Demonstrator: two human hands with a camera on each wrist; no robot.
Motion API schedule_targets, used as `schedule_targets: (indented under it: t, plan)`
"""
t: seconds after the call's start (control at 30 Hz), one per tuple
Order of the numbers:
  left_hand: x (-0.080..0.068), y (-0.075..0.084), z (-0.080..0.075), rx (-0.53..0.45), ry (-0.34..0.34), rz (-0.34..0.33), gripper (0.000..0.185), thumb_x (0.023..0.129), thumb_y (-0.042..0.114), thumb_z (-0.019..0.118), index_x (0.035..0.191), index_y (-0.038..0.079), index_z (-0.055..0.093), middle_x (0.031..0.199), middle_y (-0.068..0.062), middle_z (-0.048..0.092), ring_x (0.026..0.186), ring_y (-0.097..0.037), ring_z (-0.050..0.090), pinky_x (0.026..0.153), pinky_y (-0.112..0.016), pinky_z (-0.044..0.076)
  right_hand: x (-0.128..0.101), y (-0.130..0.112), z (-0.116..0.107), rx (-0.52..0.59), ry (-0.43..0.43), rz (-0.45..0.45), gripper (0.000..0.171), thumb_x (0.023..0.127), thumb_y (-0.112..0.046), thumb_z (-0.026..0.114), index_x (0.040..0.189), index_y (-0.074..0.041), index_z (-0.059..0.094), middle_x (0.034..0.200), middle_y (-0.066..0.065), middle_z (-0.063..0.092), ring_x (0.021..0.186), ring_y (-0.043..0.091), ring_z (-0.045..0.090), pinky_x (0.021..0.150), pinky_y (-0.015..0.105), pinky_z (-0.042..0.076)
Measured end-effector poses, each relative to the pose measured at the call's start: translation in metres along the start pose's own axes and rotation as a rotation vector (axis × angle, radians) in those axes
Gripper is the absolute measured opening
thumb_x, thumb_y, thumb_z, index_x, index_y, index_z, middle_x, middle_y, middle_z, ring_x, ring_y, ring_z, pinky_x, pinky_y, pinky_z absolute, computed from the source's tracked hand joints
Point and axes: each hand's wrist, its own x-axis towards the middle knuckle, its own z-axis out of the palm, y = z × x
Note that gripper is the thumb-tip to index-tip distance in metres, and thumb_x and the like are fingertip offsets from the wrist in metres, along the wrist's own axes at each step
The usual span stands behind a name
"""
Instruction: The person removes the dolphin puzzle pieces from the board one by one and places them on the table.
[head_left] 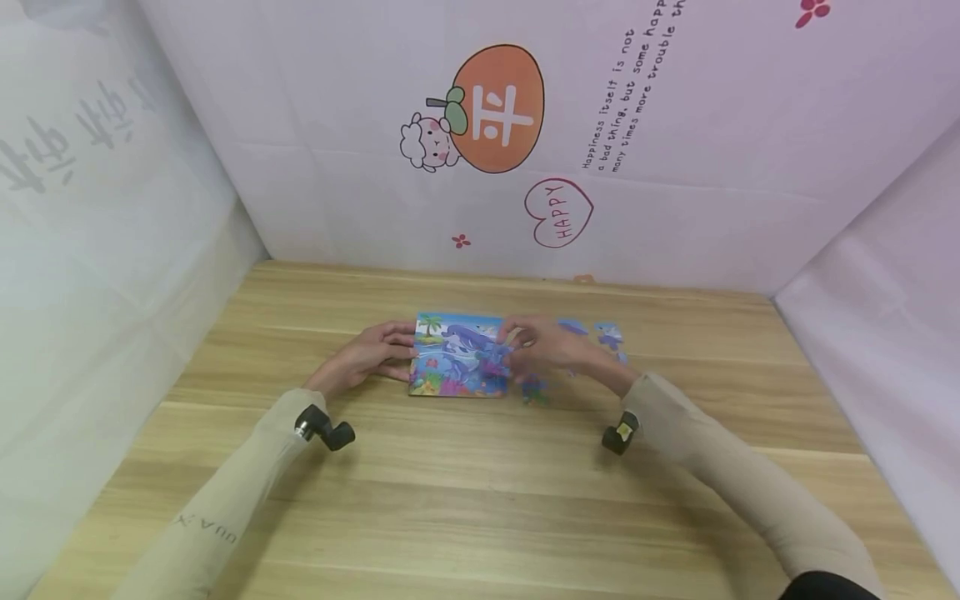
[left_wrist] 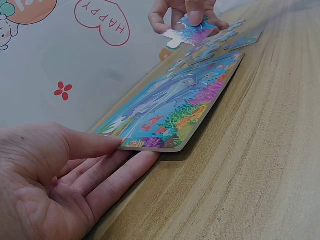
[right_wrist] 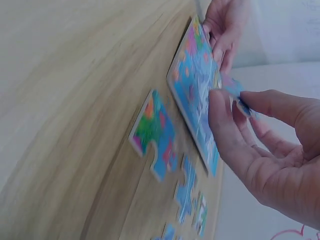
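A dolphin picture puzzle board lies in the middle of the wooden table. At its left end my left hand grips the edge; in the left wrist view the thumb is on top and other fingers reach beneath. That end looks slightly raised. Over the board's right side, my right hand pinches a blue and pink jigsaw piece between thumb and fingers, above the surface. A loose corner piece with green and red sea plants lies beside the board, near the right hand.
Several more loose jigsaw pieces lie to the right, partly hidden by the right hand and wrist. A printed white cloth rises behind the table, and white cloth hangs at both sides.
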Motion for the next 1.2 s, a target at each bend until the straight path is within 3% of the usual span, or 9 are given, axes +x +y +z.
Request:
schedule_targets:
  t: [0.13,0.4,0.7,0.9,1.2]
  plan:
    - [0.000,0.001,0.001,0.000,0.002,-0.002,0.060,0.106,0.001,0.058,0.161,0.004,0.034,0.153,-0.025,0.041,0.104,-0.022,0.069,0.088,-0.037,0.067,-0.009,0.008,-0.011,0.027,-0.004,-0.017,0.029,0.098,0.006,0.061,0.126,0.008,0.051,0.108,0.025,0.062,0.089,0.038,0.073,0.081,0.051,0.068]
    - [0.001,0.001,0.004,0.004,-0.004,0.002,0.061,0.106,0.000,0.058,0.161,0.003,0.033,0.153,-0.025,0.041,0.105,-0.022,0.068,0.088,-0.037,0.067,-0.031,0.016,-0.039,-0.016,-0.007,0.040,0.042,0.097,0.001,0.064,0.135,0.008,0.047,0.115,0.025,0.066,0.091,0.036,0.075,0.086,0.053,0.067]
    - [0.002,0.003,0.005,0.011,-0.001,0.006,0.060,0.105,0.000,0.058,0.161,0.003,0.034,0.153,-0.025,0.041,0.104,-0.021,0.069,0.087,-0.037,0.067,-0.052,0.023,-0.064,-0.072,-0.077,0.140,0.023,0.097,0.002,0.066,0.116,0.007,0.055,0.105,0.020,0.066,0.090,0.034,0.073,0.088,0.054,0.066]
    - [0.003,0.000,0.005,0.009,-0.003,0.003,0.059,0.106,0.001,0.057,0.160,0.003,0.034,0.152,-0.026,0.042,0.102,-0.022,0.069,0.087,-0.037,0.067,-0.065,0.027,-0.073,-0.076,-0.090,0.176,0.023,0.098,0.001,0.067,0.115,0.010,0.054,0.100,0.020,0.068,0.087,0.030,0.073,0.084,0.049,0.068]
    - [-0.002,0.001,0.003,0.004,0.007,0.002,0.060,0.106,0.000,0.057,0.161,0.003,0.033,0.153,-0.024,0.040,0.103,-0.021,0.068,0.085,-0.035,0.068,-0.075,0.032,-0.070,-0.117,-0.117,0.252,0.022,0.090,0.010,0.066,0.111,0.007,0.060,0.096,0.019,0.071,0.081,0.029,0.073,0.080,0.045,0.069]
